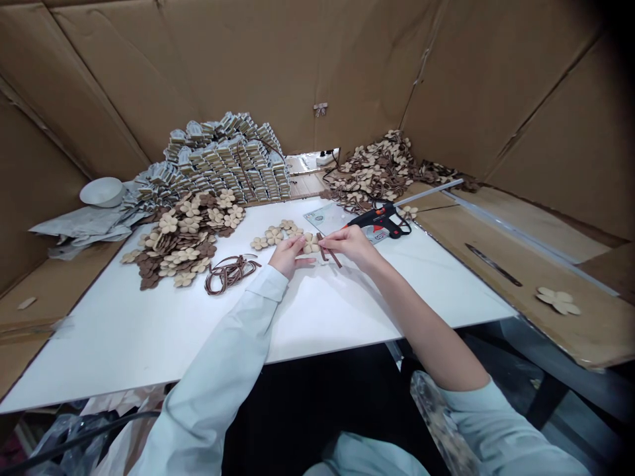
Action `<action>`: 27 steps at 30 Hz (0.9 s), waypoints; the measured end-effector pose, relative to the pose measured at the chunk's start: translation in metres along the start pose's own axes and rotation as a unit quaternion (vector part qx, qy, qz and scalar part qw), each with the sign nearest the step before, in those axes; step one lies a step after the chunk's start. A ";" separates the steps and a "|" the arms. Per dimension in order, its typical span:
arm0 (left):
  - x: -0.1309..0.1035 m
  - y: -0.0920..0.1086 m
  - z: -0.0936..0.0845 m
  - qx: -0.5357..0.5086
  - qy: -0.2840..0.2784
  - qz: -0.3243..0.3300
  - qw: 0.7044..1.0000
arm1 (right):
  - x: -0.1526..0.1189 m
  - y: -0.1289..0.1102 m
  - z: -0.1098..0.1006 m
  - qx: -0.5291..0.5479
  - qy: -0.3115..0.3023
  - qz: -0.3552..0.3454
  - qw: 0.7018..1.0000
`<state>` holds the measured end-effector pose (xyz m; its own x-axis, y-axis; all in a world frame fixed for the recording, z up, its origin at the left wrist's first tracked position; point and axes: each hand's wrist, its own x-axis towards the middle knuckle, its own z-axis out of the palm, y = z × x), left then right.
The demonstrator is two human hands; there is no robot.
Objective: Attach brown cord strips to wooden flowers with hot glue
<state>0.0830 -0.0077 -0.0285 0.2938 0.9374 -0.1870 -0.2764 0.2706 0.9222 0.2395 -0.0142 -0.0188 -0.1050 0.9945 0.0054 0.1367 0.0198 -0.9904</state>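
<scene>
Over the middle of the white table, my left hand (290, 257) pinches a beige flower (311, 243) at its left side. My right hand (351, 244) is closed on a short brown cord (333, 255) whose ends hang below the fingers, right beside the flower. Several beige flowers (274, 235) lie just behind my left hand. A coil of brown cord (229, 274) rests to the left. Behind my right hand, the black and orange glue gun (380, 218) lies on the table with a long clear glue stick in its back.
Brown and beige flowers (186, 238) are heaped at the left, before stacked metallic pieces (218, 162). A white bowl (102, 192) stands far left. More corded flowers (377, 165) are piled at the back right. A slim dark tool (493, 264) and a flower (558, 301) lie on the right cardboard.
</scene>
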 end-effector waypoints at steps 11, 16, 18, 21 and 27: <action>-0.004 0.005 0.000 0.004 0.010 0.014 1.000 | -0.010 -0.012 0.000 -0.077 -0.098 -0.033 0.992; -0.005 0.007 0.000 0.023 -0.004 0.016 1.000 | -0.007 -0.009 -0.001 -0.122 -0.067 -0.053 0.989; -0.006 0.007 0.000 0.026 -0.014 0.016 0.999 | -0.007 -0.009 -0.001 -0.126 -0.075 -0.050 0.988; -0.006 0.007 0.000 0.025 -0.022 0.011 0.999 | -0.008 -0.010 -0.001 -0.129 -0.085 -0.049 0.987; -0.005 0.007 0.000 -0.004 -0.016 0.019 1.000 | -0.006 -0.008 -0.002 -0.130 -0.077 -0.064 0.986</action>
<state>0.0792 -0.0102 -0.0208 0.3113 0.9397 -0.1414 -0.2951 0.2370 0.9256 0.2409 -0.0204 -0.0101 -0.2840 0.9550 0.0862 0.3591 0.1892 -0.9139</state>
